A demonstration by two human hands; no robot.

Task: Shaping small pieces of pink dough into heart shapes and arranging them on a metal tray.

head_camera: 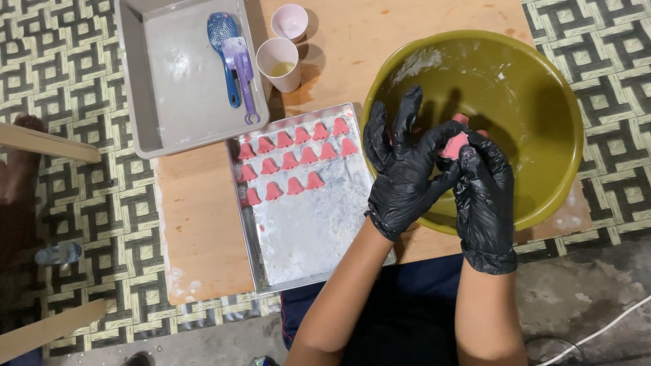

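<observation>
From the head camera, the person's two black-gloved hands are meeting over the near rim of the olive-green bowl — the left hand is cupping with its fingers spread and only partly curled, while the right hand is closing its fingertips on a pink lump of dough pinched between both hands. Just left of them, a floured metal tray is carrying rows of pink bell-shaped pieces, and beyond it a grey tray is holding a blue spatula beside two cups.
</observation>
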